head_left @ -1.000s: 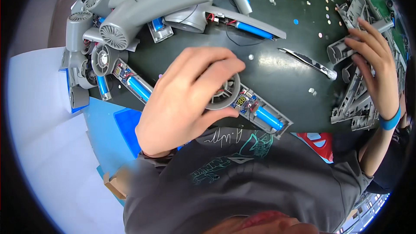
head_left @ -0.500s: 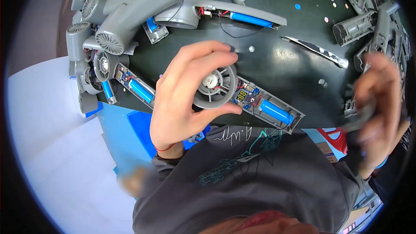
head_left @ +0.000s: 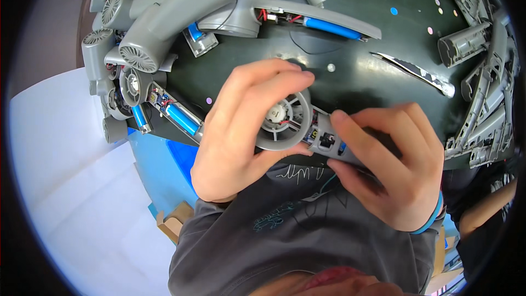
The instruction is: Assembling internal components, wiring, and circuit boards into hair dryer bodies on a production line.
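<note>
My left hand (head_left: pixel 241 126) is closed round the round head of a grey handheld fan (head_left: pixel 285 118), whose white motor and spokes face up. The fan's handle points right. In my right hand (head_left: pixel 392 159), a grey half-shell handle cover (head_left: pixel 335 141) is pinched between thumb and fingers and lies over the handle. A sliver of circuit board shows between cover and fan head. Most of the handle's inside, including its battery, is hidden beneath the cover and my right fingers.
Several grey fan bodies (head_left: pixel 181 13) are heaped at the far left. An opened handle with a blue battery (head_left: pixel 183 118) lies left of my left hand. Across the table rests another opened fan handle (head_left: pixel 329 19). A black-and-white strip (head_left: pixel 413 72) and piled grey shells (head_left: pixel 490 98) lie right.
My right hand has come in from the pile of shells on the right, bringing a cover onto the handle. The battery and display seen before are now covered. My left hand keeps its hold.
</note>
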### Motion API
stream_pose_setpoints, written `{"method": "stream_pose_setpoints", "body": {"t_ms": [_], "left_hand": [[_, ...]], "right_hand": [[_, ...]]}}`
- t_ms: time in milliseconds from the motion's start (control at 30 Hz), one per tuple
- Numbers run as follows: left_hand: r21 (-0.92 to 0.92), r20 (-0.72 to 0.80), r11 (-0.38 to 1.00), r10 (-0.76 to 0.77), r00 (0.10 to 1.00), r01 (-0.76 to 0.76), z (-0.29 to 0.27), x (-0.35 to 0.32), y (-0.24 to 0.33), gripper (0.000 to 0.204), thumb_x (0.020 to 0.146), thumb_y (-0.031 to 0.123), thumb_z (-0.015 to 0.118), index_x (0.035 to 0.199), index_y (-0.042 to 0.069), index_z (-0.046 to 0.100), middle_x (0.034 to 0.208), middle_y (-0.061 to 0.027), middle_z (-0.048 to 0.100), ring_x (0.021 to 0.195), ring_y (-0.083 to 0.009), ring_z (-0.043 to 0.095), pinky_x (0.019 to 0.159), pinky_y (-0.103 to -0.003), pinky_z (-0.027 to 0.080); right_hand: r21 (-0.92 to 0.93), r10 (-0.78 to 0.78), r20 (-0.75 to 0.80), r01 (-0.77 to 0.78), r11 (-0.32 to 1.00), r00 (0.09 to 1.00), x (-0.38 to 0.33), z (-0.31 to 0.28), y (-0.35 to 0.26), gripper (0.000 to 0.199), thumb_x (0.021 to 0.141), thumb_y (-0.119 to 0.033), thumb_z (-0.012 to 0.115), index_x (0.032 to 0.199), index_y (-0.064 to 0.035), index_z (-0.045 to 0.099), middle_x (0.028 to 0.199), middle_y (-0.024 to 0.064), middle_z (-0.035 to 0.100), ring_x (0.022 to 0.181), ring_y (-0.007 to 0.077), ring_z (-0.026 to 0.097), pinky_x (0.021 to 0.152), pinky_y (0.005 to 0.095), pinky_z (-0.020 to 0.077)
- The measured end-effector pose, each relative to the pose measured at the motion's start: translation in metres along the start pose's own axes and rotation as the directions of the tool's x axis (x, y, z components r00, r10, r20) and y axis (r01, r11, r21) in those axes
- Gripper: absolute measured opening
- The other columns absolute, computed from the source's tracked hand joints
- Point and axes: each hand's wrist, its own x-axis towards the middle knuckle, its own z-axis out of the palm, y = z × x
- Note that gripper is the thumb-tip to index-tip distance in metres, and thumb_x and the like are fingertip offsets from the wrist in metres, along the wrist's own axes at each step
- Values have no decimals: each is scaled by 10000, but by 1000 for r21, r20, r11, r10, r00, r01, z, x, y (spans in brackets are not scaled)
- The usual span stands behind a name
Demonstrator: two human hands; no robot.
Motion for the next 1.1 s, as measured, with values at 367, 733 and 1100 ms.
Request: {"method": "stream_pose_setpoints", "body": {"t_ms": [367,733,1100], "left_hand": [[108,-36,993,45,998,-41,5,3,2,721,630,285,925,1228,12,632,1222,-189,627,1059,-346,659,860,-400,549],[281,150,958,14,989,-56,-2,18,20,568,478,121,840,1034,105,726,1120,-103,620,967,-330,624,749,-423,531],[204,117,979,-6,993,-18,-4,18,21,492,559,175,854,1018,78,702,1101,-109,617,941,-328,602,755,-417,509]], "right_hand": [[-98,4,-119,-16,995,993,-7,21,-8,637,552,-95,891,1168,-35,738,996,100,650,772,262,570,641,354,470],[31,-22,-72,24,999,997,-13,22,11,654,601,-141,913,1213,-23,713,1035,138,647,881,304,634,729,368,520],[320,228,225,-293,901,947,-20,-11,19,637,739,-232,906,1276,2,658,981,134,691,785,296,703,710,338,565]]}}
